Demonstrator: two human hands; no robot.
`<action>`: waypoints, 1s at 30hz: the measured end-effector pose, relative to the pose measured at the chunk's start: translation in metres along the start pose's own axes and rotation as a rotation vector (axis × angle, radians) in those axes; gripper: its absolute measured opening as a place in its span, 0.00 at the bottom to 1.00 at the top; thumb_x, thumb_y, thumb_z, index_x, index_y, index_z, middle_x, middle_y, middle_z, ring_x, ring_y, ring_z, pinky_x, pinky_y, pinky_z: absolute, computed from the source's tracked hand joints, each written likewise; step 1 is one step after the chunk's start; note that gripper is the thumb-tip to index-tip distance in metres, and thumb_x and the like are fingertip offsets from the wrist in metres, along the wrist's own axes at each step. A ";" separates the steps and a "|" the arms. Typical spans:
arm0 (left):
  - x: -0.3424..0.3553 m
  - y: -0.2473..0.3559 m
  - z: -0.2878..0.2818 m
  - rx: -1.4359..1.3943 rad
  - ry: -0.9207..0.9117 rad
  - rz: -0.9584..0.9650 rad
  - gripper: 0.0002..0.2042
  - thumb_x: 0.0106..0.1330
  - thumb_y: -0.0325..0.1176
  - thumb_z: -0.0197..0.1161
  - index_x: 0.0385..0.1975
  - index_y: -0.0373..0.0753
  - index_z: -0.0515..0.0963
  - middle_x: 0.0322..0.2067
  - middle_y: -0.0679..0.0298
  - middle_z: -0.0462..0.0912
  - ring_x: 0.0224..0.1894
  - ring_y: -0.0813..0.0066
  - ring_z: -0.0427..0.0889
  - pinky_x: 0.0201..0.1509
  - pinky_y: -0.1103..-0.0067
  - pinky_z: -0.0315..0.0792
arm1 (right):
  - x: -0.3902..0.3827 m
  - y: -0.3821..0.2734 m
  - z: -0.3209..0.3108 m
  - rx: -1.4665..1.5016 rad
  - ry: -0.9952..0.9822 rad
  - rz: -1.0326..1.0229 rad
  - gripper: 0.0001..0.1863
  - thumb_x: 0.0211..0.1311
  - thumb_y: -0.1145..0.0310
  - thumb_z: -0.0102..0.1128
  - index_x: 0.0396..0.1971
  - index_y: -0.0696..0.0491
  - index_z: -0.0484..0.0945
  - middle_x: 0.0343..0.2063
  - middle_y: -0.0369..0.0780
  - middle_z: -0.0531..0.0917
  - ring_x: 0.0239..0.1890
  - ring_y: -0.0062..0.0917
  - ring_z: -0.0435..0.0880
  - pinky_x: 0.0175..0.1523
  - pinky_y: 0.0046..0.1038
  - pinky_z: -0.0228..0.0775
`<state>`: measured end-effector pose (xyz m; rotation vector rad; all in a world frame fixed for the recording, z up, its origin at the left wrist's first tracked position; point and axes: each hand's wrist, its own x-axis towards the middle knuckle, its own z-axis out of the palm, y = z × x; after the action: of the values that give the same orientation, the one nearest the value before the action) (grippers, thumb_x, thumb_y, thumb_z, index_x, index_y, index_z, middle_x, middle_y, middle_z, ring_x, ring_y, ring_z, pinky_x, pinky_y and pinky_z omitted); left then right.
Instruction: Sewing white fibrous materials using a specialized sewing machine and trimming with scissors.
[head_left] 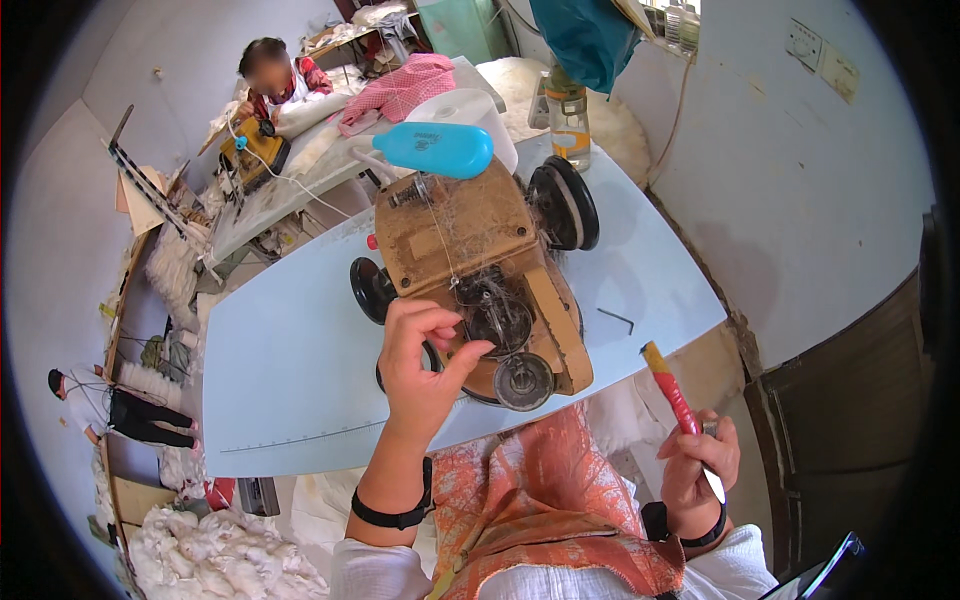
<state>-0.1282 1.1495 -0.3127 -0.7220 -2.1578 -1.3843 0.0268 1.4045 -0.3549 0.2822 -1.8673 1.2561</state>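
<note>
A dusty tan machine [450, 230] with black wheels and tangled fibres sits on a pale blue table [270, 370]; a blue elongated piece [435, 148] tops it. My left hand [425, 360] is at the dark open mechanism [495, 320] on the machine's near side, thumb and forefinger apart, with nothing visible between them. A round metal cover [522, 382] hangs below that mechanism. My right hand [700, 460] grips a red and yellow stick-like tool [670, 385], white at its lower end, near the table's right edge. A black hex key [615, 318] lies right of the machine.
Behind, a person [285, 85] sits at another machine [255, 155] on a table with pink checked cloth [395, 95]. Another person [140, 415] stands at the left near white fluffy piles [230, 555]. A bottle [570, 140] stands behind my machine; a wall [790, 200] bounds the right.
</note>
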 end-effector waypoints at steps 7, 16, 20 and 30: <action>-0.019 -0.003 -0.021 -0.061 0.172 -0.047 0.13 0.54 0.15 0.63 0.37 0.34 0.71 0.38 0.61 0.67 0.34 0.78 0.68 0.39 0.84 0.67 | 0.051 0.062 0.023 -0.064 -0.034 0.211 0.08 0.61 0.81 0.52 0.37 0.61 0.79 0.23 0.41 0.78 0.25 0.23 0.77 0.32 0.23 0.68; -0.085 0.066 -0.009 0.384 -0.126 0.410 0.24 0.50 0.35 0.75 0.48 0.40 0.76 0.46 0.60 0.76 0.33 0.72 0.77 0.31 0.80 0.70 | 0.053 0.001 0.004 0.280 -0.373 -0.139 0.09 0.56 0.80 0.55 0.35 0.55 0.82 0.20 0.37 0.74 0.20 0.26 0.74 0.26 0.25 0.65; -0.096 0.082 0.001 0.452 -0.177 0.458 0.23 0.54 0.36 0.72 0.50 0.40 0.75 0.47 0.61 0.76 0.33 0.72 0.78 0.33 0.79 0.71 | 0.052 -0.019 -0.006 0.374 -0.567 -0.161 0.05 0.55 0.68 0.66 0.24 0.53 0.82 0.14 0.35 0.67 0.15 0.28 0.73 0.19 0.28 0.62; -0.118 0.077 -0.017 0.276 -0.270 0.477 0.12 0.57 0.29 0.64 0.41 0.35 0.78 0.34 0.63 0.75 0.26 0.72 0.75 0.26 0.79 0.70 | 0.057 -0.037 0.011 0.598 -0.903 -0.053 0.10 0.56 0.74 0.63 0.39 0.57 0.80 0.21 0.37 0.70 0.21 0.30 0.74 0.26 0.31 0.66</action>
<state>0.0124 1.1401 -0.3296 -1.2658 -2.1192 -0.7625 0.0077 1.3927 -0.2900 1.3984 -2.0911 1.8068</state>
